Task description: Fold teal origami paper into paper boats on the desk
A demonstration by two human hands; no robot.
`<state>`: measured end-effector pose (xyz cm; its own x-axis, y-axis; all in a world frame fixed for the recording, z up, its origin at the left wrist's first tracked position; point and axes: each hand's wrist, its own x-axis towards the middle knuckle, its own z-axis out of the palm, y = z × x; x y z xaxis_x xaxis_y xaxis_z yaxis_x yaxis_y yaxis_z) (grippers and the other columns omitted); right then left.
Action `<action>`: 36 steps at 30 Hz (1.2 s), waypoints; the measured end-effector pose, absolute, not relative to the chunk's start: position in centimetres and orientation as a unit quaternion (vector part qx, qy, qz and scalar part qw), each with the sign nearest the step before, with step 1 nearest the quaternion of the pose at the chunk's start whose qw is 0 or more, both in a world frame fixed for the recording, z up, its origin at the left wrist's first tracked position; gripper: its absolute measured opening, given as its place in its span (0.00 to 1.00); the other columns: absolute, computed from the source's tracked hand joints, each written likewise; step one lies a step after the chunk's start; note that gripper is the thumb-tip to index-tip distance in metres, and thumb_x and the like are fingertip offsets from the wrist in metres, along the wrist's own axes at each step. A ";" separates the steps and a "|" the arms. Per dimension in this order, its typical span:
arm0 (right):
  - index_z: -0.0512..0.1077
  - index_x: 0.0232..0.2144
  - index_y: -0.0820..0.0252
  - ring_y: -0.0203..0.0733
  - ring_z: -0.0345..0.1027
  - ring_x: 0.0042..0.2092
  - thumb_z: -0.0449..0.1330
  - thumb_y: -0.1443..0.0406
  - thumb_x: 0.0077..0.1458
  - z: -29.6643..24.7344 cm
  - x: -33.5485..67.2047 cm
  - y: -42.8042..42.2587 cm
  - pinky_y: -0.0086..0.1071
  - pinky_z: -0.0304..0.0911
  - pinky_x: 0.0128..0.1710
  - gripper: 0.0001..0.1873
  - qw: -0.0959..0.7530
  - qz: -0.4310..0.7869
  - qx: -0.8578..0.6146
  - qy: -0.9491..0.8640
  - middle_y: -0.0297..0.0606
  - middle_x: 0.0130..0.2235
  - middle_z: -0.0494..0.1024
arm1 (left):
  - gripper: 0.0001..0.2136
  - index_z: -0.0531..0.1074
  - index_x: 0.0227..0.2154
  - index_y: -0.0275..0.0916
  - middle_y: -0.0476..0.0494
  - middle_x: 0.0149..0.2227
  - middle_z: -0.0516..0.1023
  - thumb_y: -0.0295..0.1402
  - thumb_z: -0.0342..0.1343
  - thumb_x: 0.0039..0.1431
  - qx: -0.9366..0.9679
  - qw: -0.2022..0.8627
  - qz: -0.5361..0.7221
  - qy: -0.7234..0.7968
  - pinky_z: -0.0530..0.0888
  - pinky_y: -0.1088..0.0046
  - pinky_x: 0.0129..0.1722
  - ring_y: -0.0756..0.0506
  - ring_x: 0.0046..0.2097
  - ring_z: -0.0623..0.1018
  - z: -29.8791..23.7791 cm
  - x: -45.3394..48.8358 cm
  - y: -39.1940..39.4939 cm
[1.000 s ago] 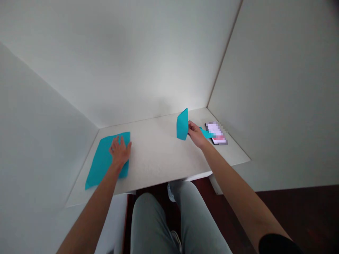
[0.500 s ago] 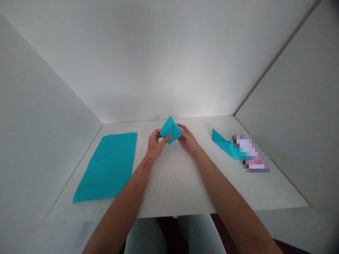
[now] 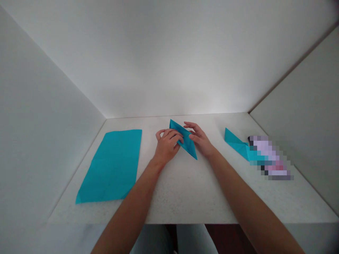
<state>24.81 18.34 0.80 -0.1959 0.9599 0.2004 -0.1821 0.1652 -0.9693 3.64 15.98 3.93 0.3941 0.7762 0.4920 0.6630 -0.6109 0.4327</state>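
Note:
A folded piece of blue paper (image 3: 189,144) stands tilted between my two hands over the middle of the table. It shows a long slanted shape with pointed ends at upper left and lower right. My left hand (image 3: 168,144) is closed on its left side, with the fingers curled over the near edge. At the paper's right side, my right hand (image 3: 200,138) touches it with the thumb, while its fingers are stretched out and apart behind. The part under my left fingers is hidden.
A large sheet of blue paper (image 3: 112,165) lies flat on the white table (image 3: 185,197) at left. At right, another folded blue paper (image 3: 237,145) rests partly over a pixelated pinkish object (image 3: 270,146). White walls (image 3: 169,70) enclose the table's back and sides.
The folded paper has turned from a compact diamond to a long slanted shape. My left fingers have moved over its front, and my right fingers have spread. The view has shifted slightly.

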 end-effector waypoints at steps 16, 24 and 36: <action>0.82 0.42 0.52 0.42 0.77 0.40 0.77 0.51 0.52 -0.1 24.4 19.5 0.35 0.72 0.38 0.20 0.530 0.530 -0.391 -0.534 0.39 0.42 0.85 | 0.10 0.77 0.34 0.43 0.38 0.55 0.77 0.38 0.57 0.72 0.705 0.086 0.543 0.448 0.69 0.54 0.61 0.37 0.61 0.74 3.4 3.6 16.2; 0.83 0.41 0.52 0.42 0.76 0.41 0.68 0.56 0.65 0.6 23.7 18.9 0.35 0.72 0.38 0.08 0.540 0.360 -0.391 -0.653 0.39 0.41 0.82 | 0.33 0.63 0.62 0.44 0.29 0.66 0.67 0.59 0.63 0.65 0.441 0.356 0.582 0.583 0.78 0.57 0.56 0.36 0.62 0.75 1.2 4.3 18.3; 0.82 0.40 0.49 0.49 0.69 0.41 0.67 0.56 0.66 1.6 22.8 18.1 0.46 0.68 0.46 0.07 0.483 0.210 -0.445 -0.725 0.40 0.38 0.81 | 0.17 0.75 0.59 0.43 0.38 0.60 0.83 0.39 0.51 0.74 0.589 0.385 0.517 0.487 0.78 0.59 0.61 0.40 0.61 0.81 2.3 4.5 17.2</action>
